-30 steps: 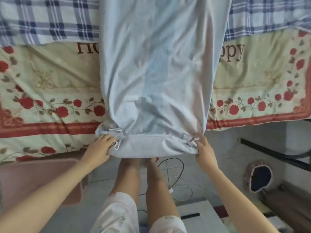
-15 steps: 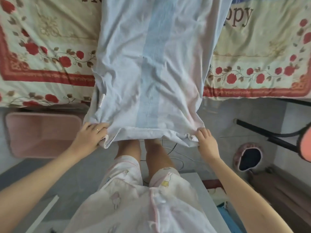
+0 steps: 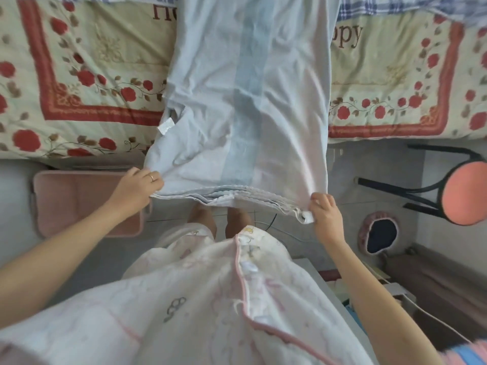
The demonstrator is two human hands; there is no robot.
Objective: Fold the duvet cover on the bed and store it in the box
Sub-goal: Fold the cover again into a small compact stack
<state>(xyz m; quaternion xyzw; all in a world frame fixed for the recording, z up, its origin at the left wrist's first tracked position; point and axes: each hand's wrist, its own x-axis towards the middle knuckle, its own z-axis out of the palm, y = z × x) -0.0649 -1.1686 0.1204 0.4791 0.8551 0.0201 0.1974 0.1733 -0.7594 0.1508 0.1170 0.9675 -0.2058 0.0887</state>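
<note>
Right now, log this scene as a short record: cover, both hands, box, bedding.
duvet cover: pale blue, folded into a long strip, lying across the quilt, near end held out past its edge
left hand: grips the near left corner
right hand: grips the near right corner
box: pink, on the floor by the quilt's edge, below the left hand; cover not in it
quilt: floral, red roses, under the cover

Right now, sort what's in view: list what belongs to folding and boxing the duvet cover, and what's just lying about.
For the job: duvet cover, held at both near corners; pink box on the floor.

Lying about: flowered quilt on the bed; checked sheet beyond it; stool with a round orange seat.
</note>
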